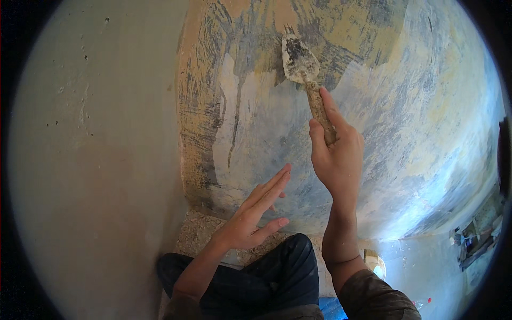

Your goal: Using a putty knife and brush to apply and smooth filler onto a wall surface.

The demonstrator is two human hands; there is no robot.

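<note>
My right hand point(341, 152) is wrapped round the worn handle of a small trowel point(300, 60), its index finger stretched along the grip. The trowel's pointed blade, smeared with dark and whitish residue, lies against or just in front of a patchy wall point(298, 176). Yellowish, grey and white patches cover that wall, and a dark streak runs down its left part. My left hand point(258, 213) is lower and to the left, empty, with fingers stretched out and the thumb apart. Whether its fingertips touch the wall I cannot tell.
A smooth, pitted greyish wall point(96, 160) meets the patchy one at a corner on the left. Crumbly debris point(200, 234) lies along the wall's foot, beside my bent legs point(266, 277). A round pale container point(375, 264) stands by my right forearm. Clutter point(480, 237) sits at the far right.
</note>
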